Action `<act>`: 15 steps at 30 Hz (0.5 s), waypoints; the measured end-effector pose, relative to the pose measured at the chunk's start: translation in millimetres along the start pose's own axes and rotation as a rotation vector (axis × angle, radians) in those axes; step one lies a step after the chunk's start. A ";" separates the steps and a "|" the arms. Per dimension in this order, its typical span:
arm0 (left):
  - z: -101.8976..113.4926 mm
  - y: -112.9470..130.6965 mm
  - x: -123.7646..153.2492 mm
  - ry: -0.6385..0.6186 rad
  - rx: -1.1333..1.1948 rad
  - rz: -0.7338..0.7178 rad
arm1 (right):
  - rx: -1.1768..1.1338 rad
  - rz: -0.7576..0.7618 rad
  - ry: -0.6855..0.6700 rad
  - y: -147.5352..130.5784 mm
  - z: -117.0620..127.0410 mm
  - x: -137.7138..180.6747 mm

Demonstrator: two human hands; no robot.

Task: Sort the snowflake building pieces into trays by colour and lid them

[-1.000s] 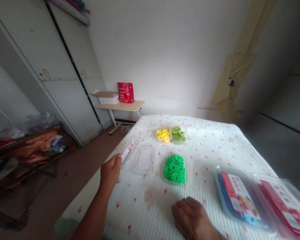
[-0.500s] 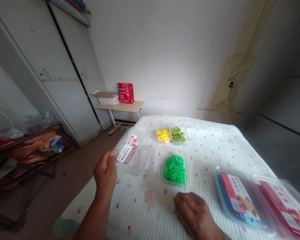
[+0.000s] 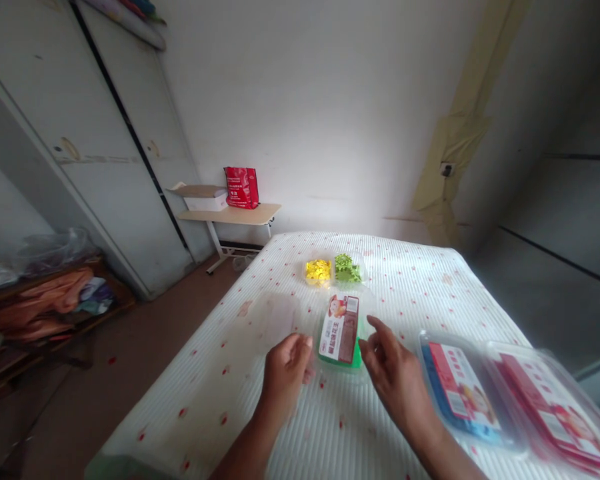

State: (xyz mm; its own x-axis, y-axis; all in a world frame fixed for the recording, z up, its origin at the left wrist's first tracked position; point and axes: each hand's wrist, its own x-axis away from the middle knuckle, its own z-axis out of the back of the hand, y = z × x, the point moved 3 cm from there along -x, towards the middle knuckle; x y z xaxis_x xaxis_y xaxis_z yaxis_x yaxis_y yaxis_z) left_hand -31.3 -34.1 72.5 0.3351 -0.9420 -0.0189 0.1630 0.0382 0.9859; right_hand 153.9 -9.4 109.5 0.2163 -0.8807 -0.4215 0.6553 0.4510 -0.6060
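Note:
A clear lid (image 3: 339, 329) with a printed label lies over the plastic box of green pieces (image 3: 356, 359); whether it sits flush is unclear. My left hand (image 3: 286, 370) pinches the lid's near left edge between thumb and fingers. At the box's right side, my right hand (image 3: 395, 373) is open, thumb and forefinger apart, close to the lid's edge. A second clear lid (image 3: 280, 315) rests flat on the bed to the left. Behind stands a clear tray holding yellow pieces (image 3: 319, 272) and light green pieces (image 3: 347, 268).
To the right, a lidded box with blue contents (image 3: 463, 387) sits beside another with red contents (image 3: 555, 407). They rest on a bed with a white ribbed cover (image 3: 405, 280). A small table (image 3: 245, 215) with a red bag (image 3: 241, 188) and a box (image 3: 205, 199) stands beyond.
My left hand has carried the labelled lid rightward from the bed's left side onto the green box. My right hand has risen to the box's right side, and its fingers have spread.

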 end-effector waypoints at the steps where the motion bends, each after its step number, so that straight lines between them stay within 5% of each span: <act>1: 1.3 0.1 -1.0 -0.001 -0.184 -0.052 | 0.054 -0.011 -0.010 5.2 -1.9 -1.5; 6: 2.5 -1.8 -9.5 0.023 -0.845 -0.158 | 0.328 -0.089 -0.120 23.3 -15.3 -8.5; 15: -7.3 -9.9 -24.1 -0.007 -0.953 -0.121 | 0.459 -0.184 -0.254 26.1 -19.9 -20.5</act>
State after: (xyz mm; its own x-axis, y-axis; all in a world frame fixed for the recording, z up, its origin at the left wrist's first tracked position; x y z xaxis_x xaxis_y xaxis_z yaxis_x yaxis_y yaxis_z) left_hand -34.2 -9.4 62.0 0.2613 -0.9592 -0.1077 0.8833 0.1926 0.4274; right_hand 152.2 23.3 88.9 0.1994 -0.9717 -0.1262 0.9346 0.2274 -0.2737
